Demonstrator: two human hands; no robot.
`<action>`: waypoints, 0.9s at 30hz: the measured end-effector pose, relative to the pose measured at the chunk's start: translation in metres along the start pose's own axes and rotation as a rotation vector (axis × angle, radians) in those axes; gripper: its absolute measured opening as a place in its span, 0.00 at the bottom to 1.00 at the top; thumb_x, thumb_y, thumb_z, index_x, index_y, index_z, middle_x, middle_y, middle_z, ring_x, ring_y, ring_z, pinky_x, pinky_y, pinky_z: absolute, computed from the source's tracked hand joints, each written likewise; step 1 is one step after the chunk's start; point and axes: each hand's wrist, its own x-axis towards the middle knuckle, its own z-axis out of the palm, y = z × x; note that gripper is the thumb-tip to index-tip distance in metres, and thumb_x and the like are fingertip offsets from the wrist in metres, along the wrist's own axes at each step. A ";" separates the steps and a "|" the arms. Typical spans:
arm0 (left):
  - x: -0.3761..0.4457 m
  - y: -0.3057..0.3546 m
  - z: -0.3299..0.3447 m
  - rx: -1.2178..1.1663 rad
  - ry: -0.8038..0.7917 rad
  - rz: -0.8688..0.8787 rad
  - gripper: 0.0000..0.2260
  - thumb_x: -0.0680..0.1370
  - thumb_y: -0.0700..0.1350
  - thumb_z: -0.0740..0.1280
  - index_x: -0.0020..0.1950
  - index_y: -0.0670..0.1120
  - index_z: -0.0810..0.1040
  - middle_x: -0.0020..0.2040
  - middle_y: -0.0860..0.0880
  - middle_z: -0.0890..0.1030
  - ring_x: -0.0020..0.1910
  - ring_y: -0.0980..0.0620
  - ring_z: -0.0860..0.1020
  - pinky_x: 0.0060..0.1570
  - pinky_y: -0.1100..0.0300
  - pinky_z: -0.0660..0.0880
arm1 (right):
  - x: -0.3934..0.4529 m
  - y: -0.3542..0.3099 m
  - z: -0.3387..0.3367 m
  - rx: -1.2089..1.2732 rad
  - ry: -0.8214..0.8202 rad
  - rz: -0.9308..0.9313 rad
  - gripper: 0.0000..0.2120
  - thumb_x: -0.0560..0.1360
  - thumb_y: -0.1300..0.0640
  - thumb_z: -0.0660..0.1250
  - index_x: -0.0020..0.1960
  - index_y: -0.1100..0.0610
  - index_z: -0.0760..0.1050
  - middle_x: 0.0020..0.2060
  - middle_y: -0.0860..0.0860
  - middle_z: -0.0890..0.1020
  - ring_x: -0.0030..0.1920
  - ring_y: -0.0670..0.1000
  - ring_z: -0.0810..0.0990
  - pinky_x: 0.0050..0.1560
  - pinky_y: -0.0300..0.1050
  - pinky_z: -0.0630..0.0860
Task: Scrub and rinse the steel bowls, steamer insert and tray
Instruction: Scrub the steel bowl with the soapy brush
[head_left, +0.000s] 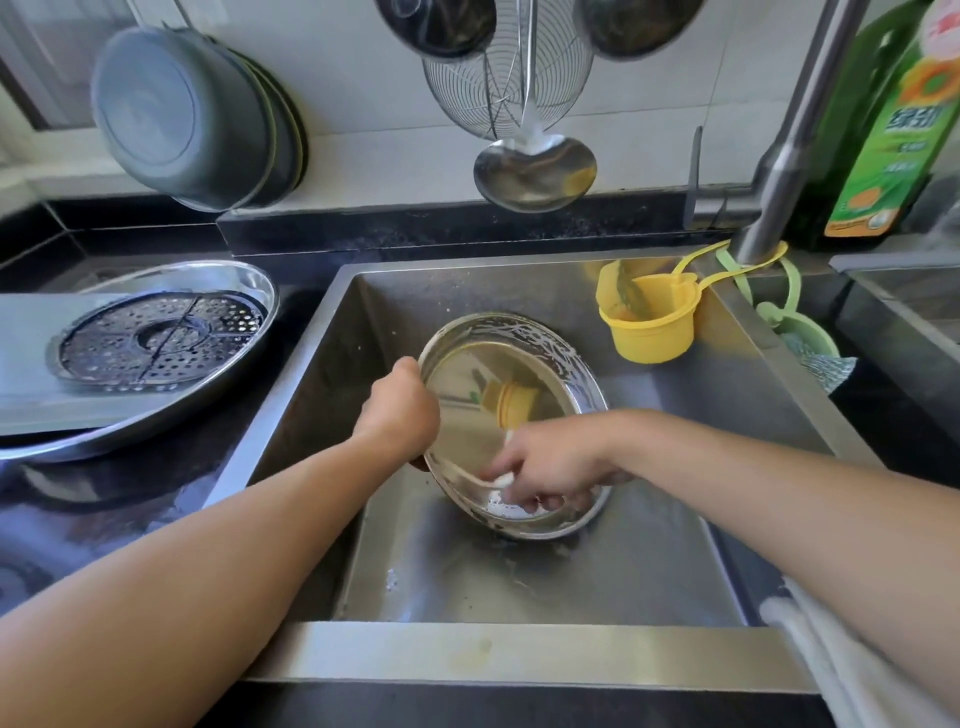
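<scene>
I hold the steel bowl (511, 415) tilted mid-sink, left hand (400, 405) clamped on its nine o'clock rim, right hand (550, 465) pinching a white scrubber (501, 478) at six; I should work round the wall, keeping the tilt steady.

bowl (511, 415) gripped at rim: mirror-polished steel, soapy film | sink (597, 577) beneath grip: brushed matt steel | tray (156, 415) left of grip: glossy steel | perforated insert (161, 338): dull dark metal | cup (649, 317) beyond grip: matt yellow plastic
</scene>
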 end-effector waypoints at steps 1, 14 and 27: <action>0.000 -0.002 -0.003 -0.001 0.002 -0.003 0.04 0.81 0.40 0.58 0.53 0.46 0.72 0.49 0.44 0.78 0.47 0.42 0.79 0.45 0.46 0.81 | -0.005 0.003 -0.001 -0.075 -0.051 0.065 0.25 0.79 0.63 0.65 0.74 0.47 0.71 0.35 0.52 0.75 0.30 0.50 0.69 0.23 0.36 0.65; -0.008 0.009 -0.016 0.157 0.192 0.218 0.08 0.80 0.36 0.58 0.50 0.48 0.71 0.41 0.48 0.78 0.38 0.48 0.76 0.32 0.55 0.69 | -0.025 0.040 -0.042 -0.588 0.561 0.463 0.16 0.79 0.63 0.62 0.67 0.58 0.74 0.62 0.57 0.75 0.63 0.61 0.76 0.51 0.52 0.73; -0.011 0.013 -0.022 0.193 0.219 0.268 0.08 0.77 0.35 0.55 0.45 0.48 0.65 0.38 0.47 0.74 0.39 0.40 0.74 0.36 0.50 0.69 | -0.017 0.044 -0.048 -0.562 0.789 0.428 0.10 0.77 0.65 0.65 0.57 0.58 0.76 0.43 0.52 0.71 0.44 0.58 0.73 0.40 0.51 0.71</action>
